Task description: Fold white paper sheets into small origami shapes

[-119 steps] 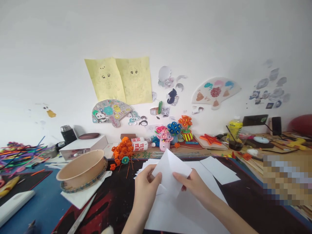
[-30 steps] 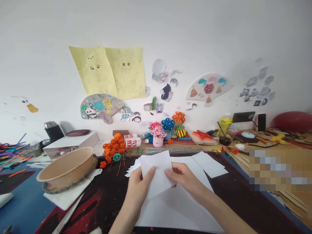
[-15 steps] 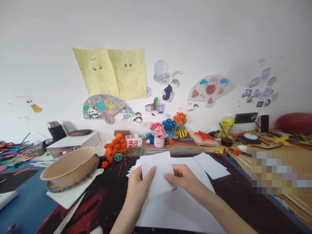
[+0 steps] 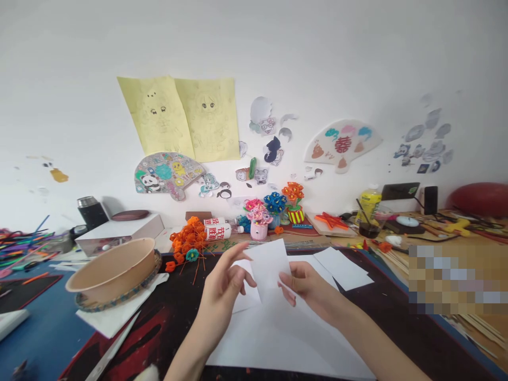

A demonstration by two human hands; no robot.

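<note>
A big white sheet [image 4: 286,349] lies on a dark mat [image 4: 405,312]. To its left is a long, pale blade [image 4: 112,347]. Above the sheet, the left hand [image 4: 224,288] is half open with bent fingers; I can't tell if it touches the small paper [image 4: 270,264]. The right hand [image 4: 313,291] pinches that paper's right edge, thumb and fingers close together. Left of the sheet sits a tan bowl [image 4: 135,275]. Behind the sheet stands a pink pot [image 4: 259,232].
</note>
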